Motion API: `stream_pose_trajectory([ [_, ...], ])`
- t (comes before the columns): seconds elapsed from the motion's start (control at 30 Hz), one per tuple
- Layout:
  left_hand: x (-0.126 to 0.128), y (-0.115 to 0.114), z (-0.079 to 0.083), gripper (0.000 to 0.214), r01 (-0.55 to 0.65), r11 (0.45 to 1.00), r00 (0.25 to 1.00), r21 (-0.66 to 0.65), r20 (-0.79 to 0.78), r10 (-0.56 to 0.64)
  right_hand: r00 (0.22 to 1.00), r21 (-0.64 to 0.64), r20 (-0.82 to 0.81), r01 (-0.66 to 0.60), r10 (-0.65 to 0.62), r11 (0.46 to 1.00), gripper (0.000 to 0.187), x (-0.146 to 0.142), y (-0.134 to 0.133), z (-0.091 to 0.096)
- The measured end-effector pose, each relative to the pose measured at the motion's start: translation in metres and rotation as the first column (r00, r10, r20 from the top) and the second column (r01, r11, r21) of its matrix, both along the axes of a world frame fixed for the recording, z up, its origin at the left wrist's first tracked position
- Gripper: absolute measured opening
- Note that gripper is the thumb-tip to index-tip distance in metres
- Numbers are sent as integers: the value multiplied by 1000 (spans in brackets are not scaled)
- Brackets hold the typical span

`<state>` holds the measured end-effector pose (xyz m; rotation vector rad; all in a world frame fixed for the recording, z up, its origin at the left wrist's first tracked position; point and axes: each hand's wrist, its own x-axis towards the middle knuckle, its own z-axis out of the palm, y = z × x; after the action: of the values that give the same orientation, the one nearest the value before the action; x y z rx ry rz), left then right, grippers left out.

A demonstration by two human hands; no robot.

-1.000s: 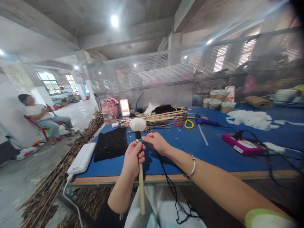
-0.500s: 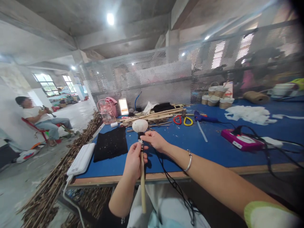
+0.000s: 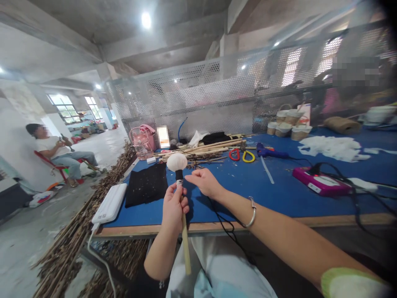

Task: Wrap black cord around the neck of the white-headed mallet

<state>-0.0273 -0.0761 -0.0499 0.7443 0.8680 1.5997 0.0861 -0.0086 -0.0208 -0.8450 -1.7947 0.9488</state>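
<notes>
My left hand [image 3: 173, 207] is wrapped around the wooden handle of a mallet-like stick [image 3: 186, 248]. Its round head is covered in white cloth [image 3: 176, 162], and below that the neck is bound in black with a few pale stripes. The stick stands nearly upright over the table's front edge. Just right of the neck, my right hand [image 3: 205, 183] is closed in a pinch, apart from the stick. A thin black cord [image 3: 228, 227] hangs from under the right hand towards my lap; its end in the fingers is hard to see.
On the blue table [image 3: 223, 207] lie a black cloth [image 3: 145, 185], a white power bank [image 3: 110, 203], a bundle of sticks [image 3: 204, 149], red-and-yellow-handled scissors [image 3: 248, 156], a blue glue gun [image 3: 273, 152] and a magenta power strip [image 3: 322, 182]. A seated person [image 3: 58, 149] works at far left.
My right hand has moved off the stick's neck, slightly to the right. The stick's head has shifted a little left, and the black binding shows more fully.
</notes>
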Motion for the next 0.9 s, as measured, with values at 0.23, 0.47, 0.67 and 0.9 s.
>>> stream_pose_trajectory([
  [0.23,-4,-1,1,17,108,994,963,-22,250,-99,999,-50,-27,-25,24,998,41,-2,1,1],
  [0.47,-10,-5,8,23,365,930,842,-37,440,-313,968,-190,-172,-214,182,958,44,-1,4,-6],
  [0.67,-12,-13,7,27,411,902,869,-130,354,-345,894,-355,-322,-418,311,836,44,-2,4,-7],
  [0.9,7,-10,8,24,271,929,955,-250,188,-228,922,-353,-325,-325,211,878,46,-1,7,-9],
])
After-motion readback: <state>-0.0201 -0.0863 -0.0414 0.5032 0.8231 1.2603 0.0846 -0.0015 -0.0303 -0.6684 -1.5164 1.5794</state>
